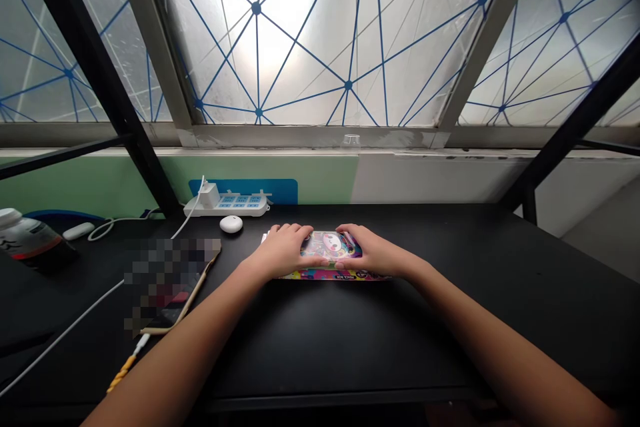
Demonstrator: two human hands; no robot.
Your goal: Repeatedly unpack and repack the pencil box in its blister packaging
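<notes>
A colourful pencil box (332, 245) with a white cartoon face on top lies on the black desk, in front of me. Beneath it shows a bright carton (360, 275) printed with "PENCIL BOX", its lettering upside down to me. My left hand (286, 251) grips the pencil box at its left end, thumb along the near edge and fingers over the far side. At the right end, my right hand (373, 251) holds it the same way. Both hands cover the ends of the pencil box and part of the carton.
Behind stand a white power strip (245, 204) with a plugged-in charger (209, 195) and a white oval object (231, 225). Left of my forearm lies a blurred-out flat item (173, 287), beside an orange-wrapped cable (121, 373). A bottle (31, 240) lies far left. Black posts (530, 190) flank the desk.
</notes>
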